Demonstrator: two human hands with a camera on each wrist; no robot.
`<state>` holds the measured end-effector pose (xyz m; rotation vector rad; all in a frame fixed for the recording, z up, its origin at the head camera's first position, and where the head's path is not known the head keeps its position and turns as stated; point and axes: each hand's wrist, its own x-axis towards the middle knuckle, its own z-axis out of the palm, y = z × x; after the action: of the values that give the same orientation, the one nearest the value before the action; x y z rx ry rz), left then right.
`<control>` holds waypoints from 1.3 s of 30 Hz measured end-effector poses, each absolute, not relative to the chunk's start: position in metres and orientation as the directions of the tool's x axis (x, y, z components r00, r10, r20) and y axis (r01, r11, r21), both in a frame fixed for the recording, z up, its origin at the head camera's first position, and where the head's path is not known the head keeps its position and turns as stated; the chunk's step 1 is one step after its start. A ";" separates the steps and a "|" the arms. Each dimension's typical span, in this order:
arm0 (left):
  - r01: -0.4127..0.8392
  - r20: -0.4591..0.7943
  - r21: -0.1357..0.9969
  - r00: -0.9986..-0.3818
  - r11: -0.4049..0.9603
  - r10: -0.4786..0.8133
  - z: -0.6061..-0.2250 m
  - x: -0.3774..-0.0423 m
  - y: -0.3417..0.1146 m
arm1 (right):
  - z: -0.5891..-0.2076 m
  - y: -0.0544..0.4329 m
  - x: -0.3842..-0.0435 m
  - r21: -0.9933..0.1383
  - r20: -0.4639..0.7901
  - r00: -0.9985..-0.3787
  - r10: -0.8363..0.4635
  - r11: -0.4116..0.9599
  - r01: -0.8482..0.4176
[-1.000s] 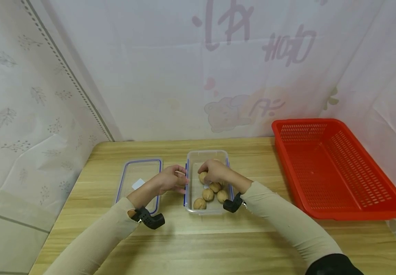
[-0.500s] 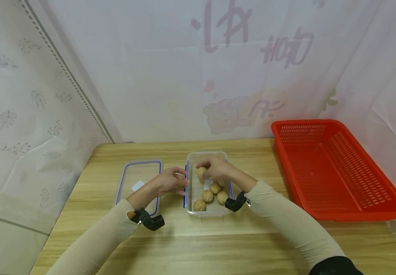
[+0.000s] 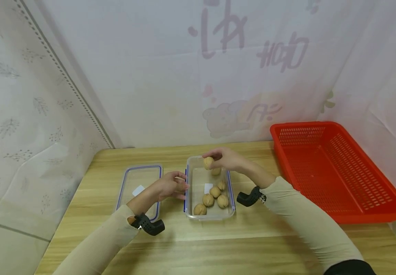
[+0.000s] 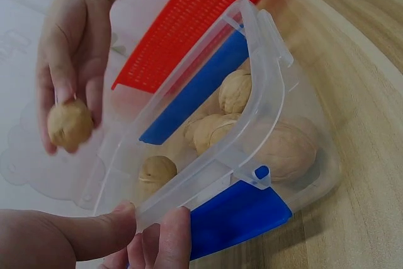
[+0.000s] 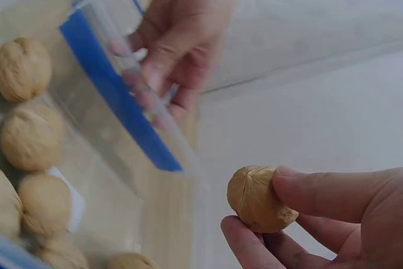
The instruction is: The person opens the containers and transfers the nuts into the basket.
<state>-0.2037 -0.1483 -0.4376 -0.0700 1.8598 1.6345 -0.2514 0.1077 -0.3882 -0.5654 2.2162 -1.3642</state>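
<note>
My right hand (image 3: 227, 158) pinches a walnut (image 3: 208, 163) between thumb and fingers, raised over the far end of a clear plastic food container (image 3: 198, 217). In the right wrist view this walnut (image 5: 258, 198) shows its seam and wrinkled tan shell. Several more walnuts (image 3: 208, 199) lie inside the container, most at its near end and one under my right hand. At the container's left side, my left hand (image 3: 172, 185) holds the rim, its thumb on the edge and fingers by the blue latch (image 4: 236, 218). A small white slip (image 3: 208, 188) lies on the container floor.
The container's lid (image 3: 139, 181), with a blue seal, lies flat on the wooden table (image 3: 201, 252) to the left. A large red plastic basket (image 3: 322, 183) stands at the right. White printed cloth (image 3: 150, 76) hangs behind and at the sides.
My right hand has lifted the walnut from inside the container, up toward its far rim and slightly right. My left hand keeps its place at the left rim.
</note>
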 end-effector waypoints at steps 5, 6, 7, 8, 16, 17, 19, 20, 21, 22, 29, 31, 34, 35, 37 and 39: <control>-0.450 -0.500 0.866 -0.784 0.218 0.369 -0.440 -0.203 -0.150 | -0.369 0.131 -0.254 -0.916 -0.151 -0.808 -0.569 0.389 -0.102; -0.450 -0.500 0.866 -0.783 0.218 0.369 -0.440 -0.203 -0.150 | -0.365 0.136 -0.254 -0.917 -0.145 -0.813 -0.564 0.385 -0.103; -0.451 -0.501 0.866 -0.783 0.217 0.368 -0.440 -0.203 -0.150 | -0.362 0.141 -0.255 -0.916 -0.140 -0.822 -0.552 0.388 -0.105; -0.452 -0.501 0.866 -0.784 0.216 0.368 -0.440 -0.203 -0.151 | -0.358 0.147 -0.256 -0.915 -0.134 -0.830 -0.542 0.389 -0.107; -0.446 -0.493 0.870 -0.786 0.211 0.372 -0.441 -0.203 -0.151 | -0.341 0.203 -0.267 -0.889 -0.109 -0.891 -0.441 0.445 -0.111; -0.444 -0.492 0.870 -0.786 0.213 0.374 -0.441 -0.203 -0.151 | -0.339 0.210 -0.268 -0.889 -0.099 -0.895 -0.435 0.443 -0.117; -0.441 -0.490 0.872 -0.786 0.213 0.378 -0.441 -0.203 -0.151 | -0.337 0.224 -0.269 -0.890 -0.085 -0.907 -0.412 0.441 -0.117; -0.440 -0.489 0.872 -0.785 0.213 0.380 -0.441 -0.203 -0.151 | -0.337 0.231 -0.269 -0.892 -0.079 -0.916 -0.393 0.439 -0.112; -0.439 -0.488 0.873 -0.785 0.213 0.381 -0.440 -0.203 -0.151 | -0.336 0.237 -0.269 -0.891 -0.072 -0.924 -0.375 0.441 -0.109; -0.439 -0.489 0.873 -0.785 0.214 0.381 -0.440 -0.203 -0.151 | -0.335 0.243 -0.270 -0.889 -0.067 -0.933 -0.354 0.446 -0.105; -0.448 -0.495 0.869 -0.783 0.209 0.377 -0.441 -0.204 -0.152 | -0.338 0.285 -0.275 -0.884 -0.037 -0.965 -0.260 0.459 -0.090; -0.449 -0.495 0.869 -0.783 0.208 0.376 -0.441 -0.204 -0.151 | -0.341 0.296 -0.277 -0.878 -0.031 -0.970 -0.240 0.470 -0.088; -0.451 -0.495 0.869 -0.784 0.204 0.374 -0.440 -0.204 -0.151 | -0.349 0.311 -0.281 -0.867 -0.036 -0.977 -0.210 0.493 -0.074; -0.450 -0.494 0.869 -0.784 0.204 0.376 -0.440 -0.204 -0.151 | -0.352 0.316 -0.283 -0.862 -0.038 -0.978 -0.206 0.501 -0.072; -0.454 -0.496 0.868 -0.784 0.202 0.374 -0.440 -0.204 -0.151 | -0.360 0.326 -0.287 -0.858 -0.048 -0.979 -0.200 0.511 -0.062; -0.453 -0.496 0.868 -0.783 0.201 0.376 -0.440 -0.205 -0.150 | -0.368 0.335 -0.289 -0.849 -0.065 -0.980 -0.189 0.527 -0.045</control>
<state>-0.2045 -0.1505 -0.4403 -0.0722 1.8375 1.6530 -0.2894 0.3350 -0.3678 -0.2019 2.6120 -1.4450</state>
